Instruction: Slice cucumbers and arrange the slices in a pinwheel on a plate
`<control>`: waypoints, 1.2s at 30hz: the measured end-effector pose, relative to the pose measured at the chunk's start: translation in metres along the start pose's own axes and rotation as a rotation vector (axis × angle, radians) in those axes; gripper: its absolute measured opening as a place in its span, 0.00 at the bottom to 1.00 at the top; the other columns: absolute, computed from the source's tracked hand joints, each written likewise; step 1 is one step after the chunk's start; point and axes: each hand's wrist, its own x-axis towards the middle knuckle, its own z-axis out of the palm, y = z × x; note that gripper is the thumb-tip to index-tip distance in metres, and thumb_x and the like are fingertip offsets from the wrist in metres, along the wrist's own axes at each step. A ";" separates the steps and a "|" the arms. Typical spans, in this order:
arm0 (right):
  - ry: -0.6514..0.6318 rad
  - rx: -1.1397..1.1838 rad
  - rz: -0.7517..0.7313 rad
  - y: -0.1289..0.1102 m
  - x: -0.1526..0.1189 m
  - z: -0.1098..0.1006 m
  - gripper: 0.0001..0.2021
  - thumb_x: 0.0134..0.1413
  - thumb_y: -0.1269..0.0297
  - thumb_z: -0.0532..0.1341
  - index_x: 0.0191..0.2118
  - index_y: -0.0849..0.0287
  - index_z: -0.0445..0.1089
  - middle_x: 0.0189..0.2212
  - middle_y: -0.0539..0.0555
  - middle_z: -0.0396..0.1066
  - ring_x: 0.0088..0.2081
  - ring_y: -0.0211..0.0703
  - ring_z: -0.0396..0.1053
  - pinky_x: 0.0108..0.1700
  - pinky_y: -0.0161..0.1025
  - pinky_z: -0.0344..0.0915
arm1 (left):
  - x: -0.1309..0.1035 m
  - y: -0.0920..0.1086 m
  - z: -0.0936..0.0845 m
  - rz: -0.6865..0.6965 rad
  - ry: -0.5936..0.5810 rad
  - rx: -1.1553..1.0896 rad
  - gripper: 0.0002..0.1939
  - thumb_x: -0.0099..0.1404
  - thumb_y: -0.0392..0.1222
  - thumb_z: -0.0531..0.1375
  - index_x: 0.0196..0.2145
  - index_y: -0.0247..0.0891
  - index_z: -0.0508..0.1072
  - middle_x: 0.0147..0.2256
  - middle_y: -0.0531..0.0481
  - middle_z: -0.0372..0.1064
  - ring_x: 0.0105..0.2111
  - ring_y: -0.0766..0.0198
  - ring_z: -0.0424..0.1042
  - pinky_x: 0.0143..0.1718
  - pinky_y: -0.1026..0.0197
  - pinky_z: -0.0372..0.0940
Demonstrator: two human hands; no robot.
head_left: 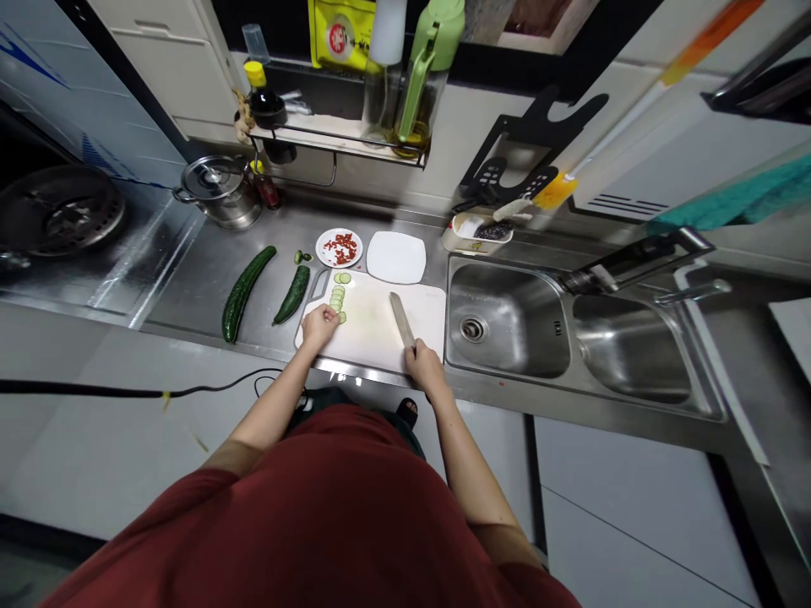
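Note:
On the counter lies a white cutting board (367, 325) with a row of cucumber slices (338, 295) near its left side. My left hand (320, 326) is at the near end of that row, fingers pinched together beside the last slice; whether a slice is between them is too small to tell. My right hand (424, 366) is wrapped round the handle of a knife (401, 319), whose blade lies over the right part of the board, pointing away from me. Left of the board rest a cut cucumber (292, 295) and a whole cucumber (244, 295).
Behind the board are a plate of chopped red pieces (339, 248), an unfilled white plate (396, 257) and cucumber ends (302, 257). A lidded pot (221, 192) stands back left, a double sink (507, 321) lies right, and a bottle shelf (335, 142) hangs above.

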 end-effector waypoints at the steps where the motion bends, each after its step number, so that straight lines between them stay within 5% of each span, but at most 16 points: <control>1: 0.000 0.001 0.001 0.000 0.000 0.000 0.17 0.66 0.58 0.45 0.49 0.60 0.64 0.39 0.61 0.73 0.42 0.49 0.70 0.40 0.38 0.59 | 0.001 -0.001 -0.001 -0.007 0.007 0.002 0.07 0.55 0.47 0.61 0.29 0.42 0.71 0.29 0.56 0.72 0.32 0.65 0.70 0.36 0.63 0.57; 12: -0.012 -0.001 0.004 0.000 0.001 -0.001 0.18 0.66 0.57 0.45 0.50 0.60 0.63 0.41 0.62 0.72 0.43 0.49 0.70 0.41 0.38 0.59 | 0.003 -0.004 -0.010 -0.075 0.043 0.137 0.05 0.58 0.45 0.58 0.30 0.43 0.71 0.31 0.55 0.74 0.36 0.61 0.71 0.43 0.57 0.54; 26: -0.009 0.007 0.009 -0.001 0.000 -0.003 0.17 0.66 0.58 0.45 0.50 0.60 0.64 0.41 0.62 0.73 0.43 0.48 0.70 0.41 0.38 0.59 | -0.010 0.018 -0.010 -0.018 0.133 0.186 0.12 0.60 0.43 0.56 0.42 0.45 0.70 0.42 0.47 0.71 0.47 0.52 0.66 0.48 0.52 0.52; 36: -0.008 0.003 -0.007 -0.001 0.003 -0.003 0.16 0.65 0.59 0.45 0.49 0.60 0.64 0.41 0.62 0.73 0.43 0.49 0.70 0.40 0.38 0.59 | 0.032 0.053 0.006 0.004 0.151 0.192 0.18 0.62 0.46 0.55 0.50 0.48 0.70 0.47 0.43 0.69 0.50 0.47 0.62 0.49 0.46 0.51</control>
